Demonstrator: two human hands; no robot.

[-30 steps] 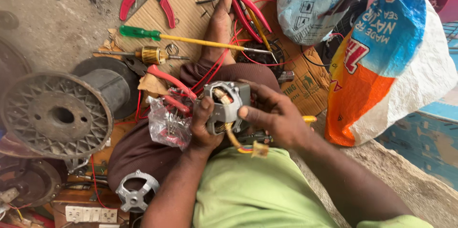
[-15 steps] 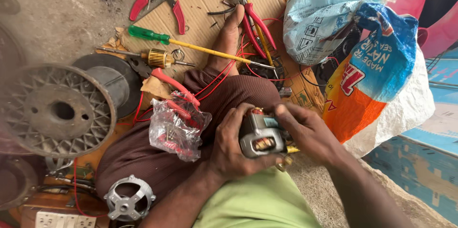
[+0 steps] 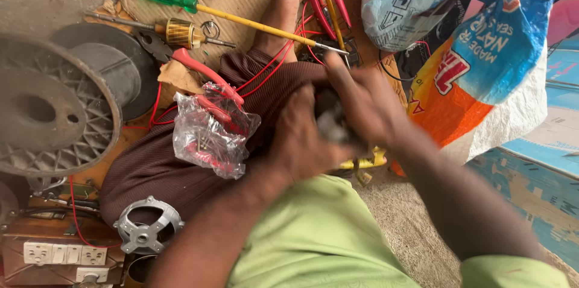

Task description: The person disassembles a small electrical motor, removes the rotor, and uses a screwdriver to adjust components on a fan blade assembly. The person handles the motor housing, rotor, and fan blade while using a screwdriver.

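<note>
On the lap, a clear plastic bag (image 3: 208, 137) is holding red-handled pliers and small screws. Just beside it, the left hand (image 3: 301, 143) and right hand (image 3: 362, 104) are clenching around a small grey motor part (image 3: 330, 122), pressed between both palms over the brown-clothed leg (image 3: 181, 167). Motion blur is hiding the part's axis and heading.

Soft, even daylight lit the scene, bright without harsh glare, and shadows stayed faint. Motion blur smeared the left hand (image 3: 304, 143) and right hand (image 3: 368, 104) and the grey part between them, while the green-handled screwdriver (image 3: 181, 1) and the clear plastic bag (image 3: 211, 134) stayed sharp.
</note>
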